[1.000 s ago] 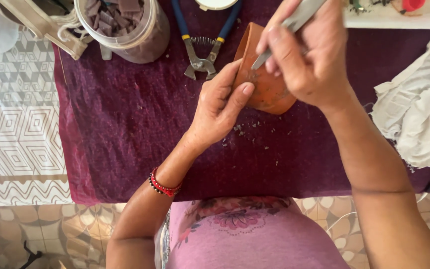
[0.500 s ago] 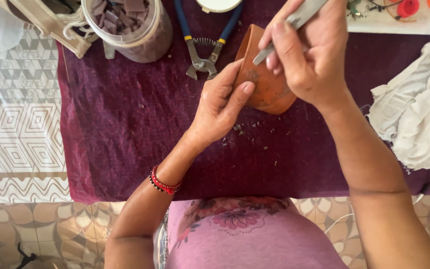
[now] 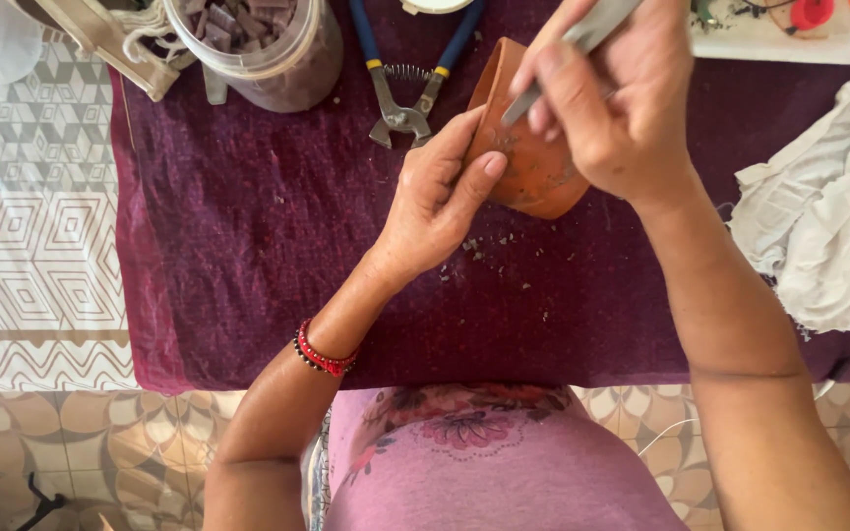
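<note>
Between both hands | left hand (image 3: 435, 202) gripping clay pot (image 3: 533, 167) | right hand (image 3: 622, 98) pinching metal tool (image 3: 582, 34), scraping pot's side | next: steadying, turning pot

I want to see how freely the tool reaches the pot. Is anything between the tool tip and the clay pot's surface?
Nothing visible. The right hand holds the metal tool with its tip on the clay pot; the left hand grips the pot's side, its thumb just beside the tip.

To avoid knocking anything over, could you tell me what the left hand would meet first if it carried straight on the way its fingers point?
The left hand already touches the terracotta pot; its fingers point up-right, so the pot comes first.
</note>
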